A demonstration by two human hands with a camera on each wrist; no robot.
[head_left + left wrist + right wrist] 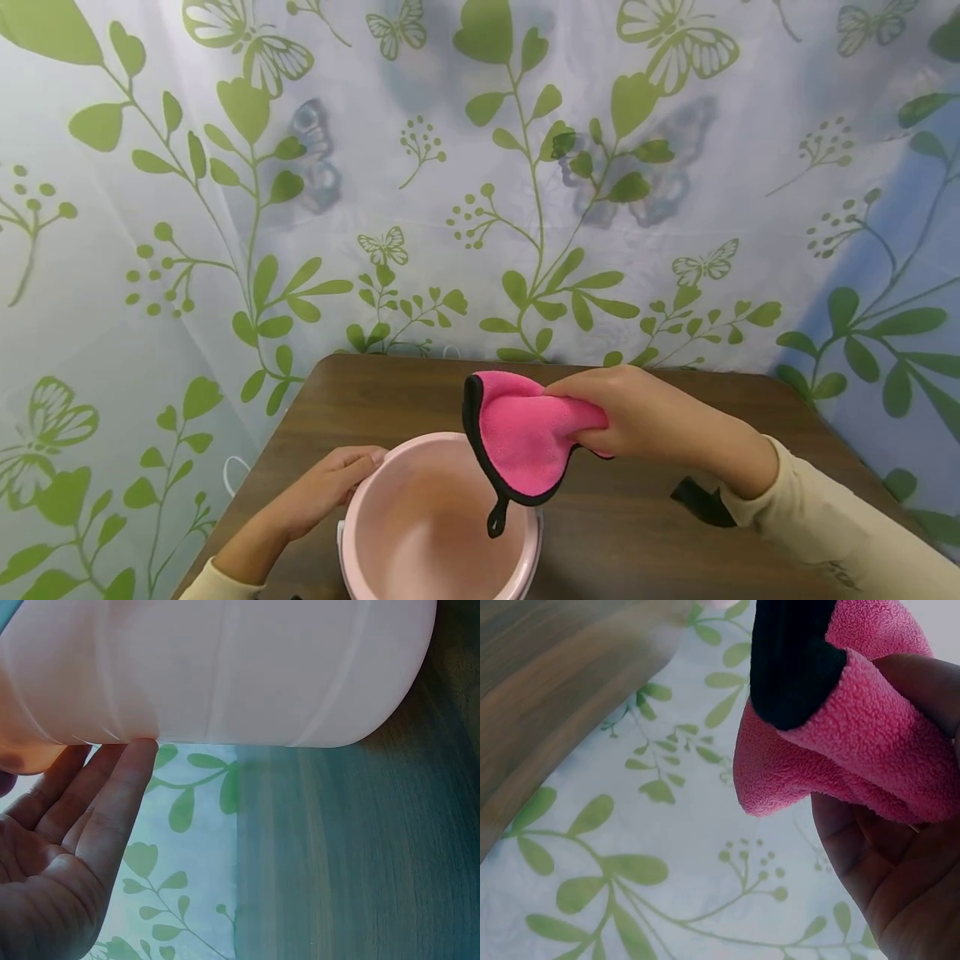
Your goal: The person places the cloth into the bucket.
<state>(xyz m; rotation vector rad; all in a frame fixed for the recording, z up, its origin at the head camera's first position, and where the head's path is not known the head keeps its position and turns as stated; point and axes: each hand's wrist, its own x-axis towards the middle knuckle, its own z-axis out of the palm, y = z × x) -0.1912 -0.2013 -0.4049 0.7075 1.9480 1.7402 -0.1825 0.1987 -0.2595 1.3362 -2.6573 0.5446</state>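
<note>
A pale pink bucket stands on the wooden table with its mouth facing up. My left hand rests at its left side, thumb at the rim. In the left wrist view, the straight fingers of that hand touch the bucket's outer wall. My right hand grips a bunched pink cloth with black edging and a small black hanging loop. The cloth hangs above the bucket's right rim. In the right wrist view, thumb and fingers pinch the plush cloth.
The brown table reaches back to a white curtain printed with green leaves and butterflies. A black item shows beside my right wrist. White handle mounts sit on the bucket's sides.
</note>
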